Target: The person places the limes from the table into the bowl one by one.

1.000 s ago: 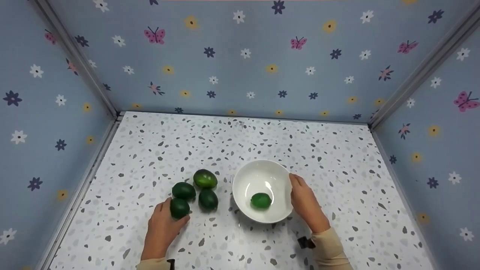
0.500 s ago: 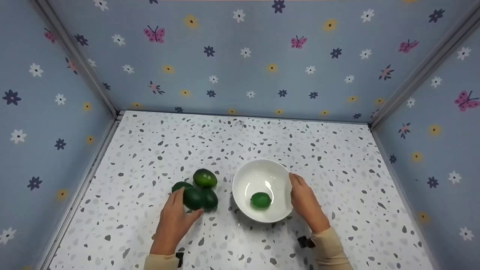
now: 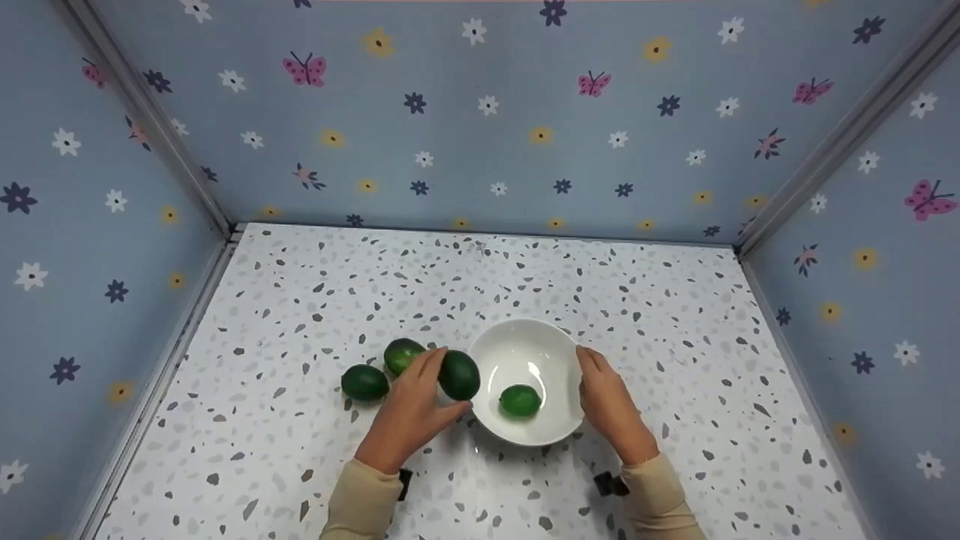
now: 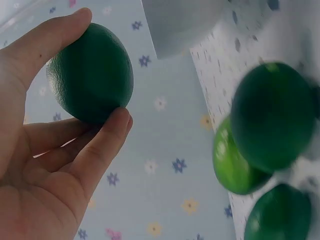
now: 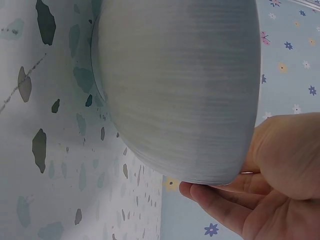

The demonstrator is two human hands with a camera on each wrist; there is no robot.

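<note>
My left hand holds a dark green lime between thumb and fingertips, just at the left rim of a white bowl. In the left wrist view, this held lime shows pebbled skin. My right hand grips the bowl's right rim. The right wrist view has its fingertips against the outside of the bowl. Inside the bowl lies a brighter green lime. Left of my left hand are a dark lime and a lighter-patched lime, partly covered by the hand.
The left wrist view shows another lime on the table, hidden behind my left hand in the head view. The speckled white tabletop is bounded by patterned blue panels at the back and both sides.
My left hand has lifted the nearest lime from the group and carried it right and away from me to the bowl's left rim. My right hand and the bowl have stayed put.
</note>
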